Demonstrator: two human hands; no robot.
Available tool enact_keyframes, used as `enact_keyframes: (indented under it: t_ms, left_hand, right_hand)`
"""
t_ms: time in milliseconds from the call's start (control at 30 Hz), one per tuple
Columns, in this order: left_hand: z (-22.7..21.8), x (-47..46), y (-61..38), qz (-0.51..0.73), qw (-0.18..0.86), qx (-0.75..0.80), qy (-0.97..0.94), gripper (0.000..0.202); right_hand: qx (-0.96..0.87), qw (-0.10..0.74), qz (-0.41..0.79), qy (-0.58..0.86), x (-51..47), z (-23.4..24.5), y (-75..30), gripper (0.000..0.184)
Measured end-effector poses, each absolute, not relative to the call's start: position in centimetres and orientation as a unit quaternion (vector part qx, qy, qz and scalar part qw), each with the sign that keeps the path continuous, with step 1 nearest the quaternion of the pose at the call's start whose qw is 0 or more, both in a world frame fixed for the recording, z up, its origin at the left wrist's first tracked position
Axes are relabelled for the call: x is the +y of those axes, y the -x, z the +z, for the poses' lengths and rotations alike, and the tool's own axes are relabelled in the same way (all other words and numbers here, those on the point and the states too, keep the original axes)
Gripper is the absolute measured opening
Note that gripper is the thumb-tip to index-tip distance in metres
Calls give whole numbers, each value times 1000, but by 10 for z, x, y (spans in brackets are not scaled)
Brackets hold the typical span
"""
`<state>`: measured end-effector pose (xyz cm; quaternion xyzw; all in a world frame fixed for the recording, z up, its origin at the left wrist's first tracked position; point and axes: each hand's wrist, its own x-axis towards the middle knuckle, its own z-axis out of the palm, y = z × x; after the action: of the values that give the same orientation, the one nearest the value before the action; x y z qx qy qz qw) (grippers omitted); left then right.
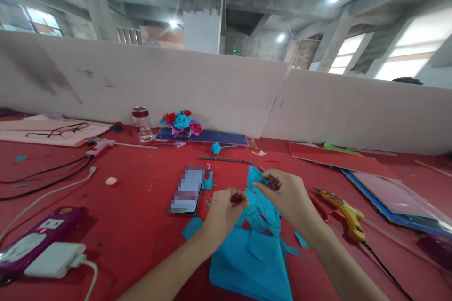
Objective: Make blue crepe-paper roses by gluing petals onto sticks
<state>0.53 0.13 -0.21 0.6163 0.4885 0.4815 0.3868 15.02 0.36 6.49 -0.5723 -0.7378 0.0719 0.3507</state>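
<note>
1. Our right hand (287, 190) pinches a blue piece (253, 175) of paper above the counter (134, 225), its thumb lying on the paper and its other fingers curled inward.
2. Our left hand (226, 204), just beside it, is half curled, thumb and fingertips drawn near one another at the edge of the blue scraps (271, 211); we cannot tell whether it grips one or only touches.
3. Below both hands, we see the scraps loosely heaped at the far edge of a blue stack (259, 265), which lies flat at the near side of the counter.
4. To the left of our left hand, a phone (187, 190) lies face up, its screen lit and blurred out, with more blue bits by it.
5. To the right of our right hand, a yellow glue gun (348, 221) rests on its side, its nozzle pointing away from us and its cord trailing toward us.
6. Farther back, we find a single blue flower (215, 148) near a thin stick (225, 159); behind them, a bouquet (182, 121) in red, blue and purple stands near a red-lidded jar (142, 124) before a pale partition (212, 84).
</note>
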Motion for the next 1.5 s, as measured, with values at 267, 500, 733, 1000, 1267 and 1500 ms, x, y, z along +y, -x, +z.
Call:
enact_keyframes:
  t_ms: [267,500,733,1000,1267,1500]
  left_hand:
    - [3,-2,-5,468,394,494,-618,9]
    - [2,-3,-4,480,405,480,-613,6]
    - [3,-2,-6,472,405,500,-603,2]
    - [4,-3,-6,473,397,494,-613,2]
    - [5,-3,-5,473,392,498,-613,3]
    - [1,-2,-5,471,387,499,-615,4]
  right_hand:
    - [-714,376,88,585,4,64,-152,21]
    - [-706,376,92,592,-1,60,-165,20]
    - [-701,372,154,589,0,55,-171,24]
    - [-695,393,219,561,4,48,-173,23]
    - [-690,413,251,538,4,45,-172,20]
    - [-715,401,258,511,-2,47,-171,19]
